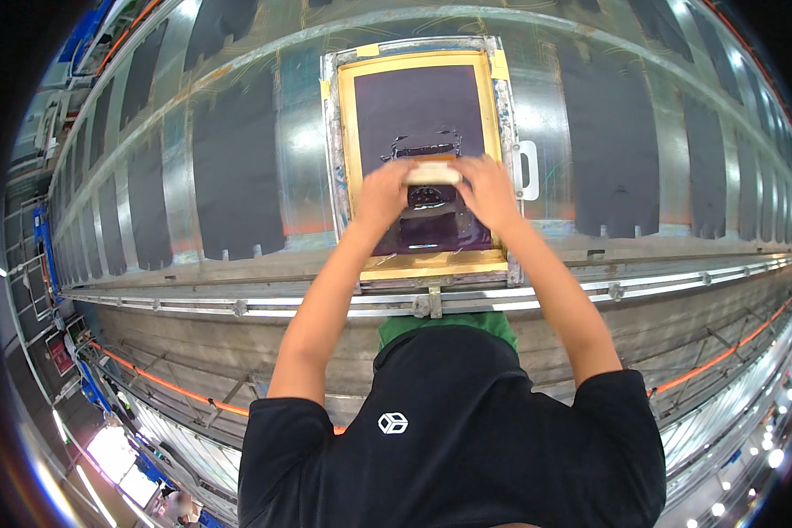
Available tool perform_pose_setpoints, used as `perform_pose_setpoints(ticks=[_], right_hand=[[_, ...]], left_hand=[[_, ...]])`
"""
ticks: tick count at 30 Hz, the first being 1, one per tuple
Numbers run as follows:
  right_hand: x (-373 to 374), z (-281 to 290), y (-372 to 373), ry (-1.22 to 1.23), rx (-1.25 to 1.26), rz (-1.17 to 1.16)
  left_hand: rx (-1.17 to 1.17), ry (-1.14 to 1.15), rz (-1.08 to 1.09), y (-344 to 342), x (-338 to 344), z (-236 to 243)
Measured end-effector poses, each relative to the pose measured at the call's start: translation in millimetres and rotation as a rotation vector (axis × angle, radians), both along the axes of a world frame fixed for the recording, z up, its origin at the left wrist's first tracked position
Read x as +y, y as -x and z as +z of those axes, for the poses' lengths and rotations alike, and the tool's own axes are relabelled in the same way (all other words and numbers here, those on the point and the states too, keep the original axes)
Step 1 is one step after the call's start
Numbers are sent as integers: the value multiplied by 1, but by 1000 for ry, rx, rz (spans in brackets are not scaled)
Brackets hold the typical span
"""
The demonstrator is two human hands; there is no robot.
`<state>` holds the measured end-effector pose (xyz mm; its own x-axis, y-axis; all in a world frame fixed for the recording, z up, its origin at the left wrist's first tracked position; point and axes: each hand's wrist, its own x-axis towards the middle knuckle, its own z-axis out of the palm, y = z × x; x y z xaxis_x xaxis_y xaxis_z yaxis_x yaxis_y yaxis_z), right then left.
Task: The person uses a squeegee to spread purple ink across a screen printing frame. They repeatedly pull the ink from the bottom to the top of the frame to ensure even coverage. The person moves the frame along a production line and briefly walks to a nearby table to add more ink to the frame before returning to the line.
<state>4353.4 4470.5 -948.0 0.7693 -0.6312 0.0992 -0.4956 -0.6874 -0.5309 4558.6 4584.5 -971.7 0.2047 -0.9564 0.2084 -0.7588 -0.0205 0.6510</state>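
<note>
A screen-printing frame [348,114] with a yellow-taped border lies on the long metal table, its dark purple mesh [414,106] streaked with glossy dark ink [429,222]. My left hand [385,191] grips the left end of a squeegee [433,174] with a pale handle and orange blade, and my right hand [488,192] grips its right end; both are slightly blurred. The squeegee sits across the lower middle of the mesh. A white handle [526,172] is at the frame's right side.
Dark grey panels [616,141] line the metal table on both sides of the frame. A steel rail [317,306] runs along the near edge, with orange piping [176,387] below. A partly visible person [182,509] is at the far lower left.
</note>
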Motion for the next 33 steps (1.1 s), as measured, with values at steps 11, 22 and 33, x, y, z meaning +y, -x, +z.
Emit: perform_pose_setpoints(ticks=[11,22,33], right_hand=[[-13,-31,91,-257,-290,-333],[-90,-47,49,-146,-366,-641],[59,-42,-173,-166,-451,-612]], left_hand=[[-84,-121,-35,53,101,-1],[-39,-132,-65,56,134,-2],[-13,-135,96,-143,263,6]])
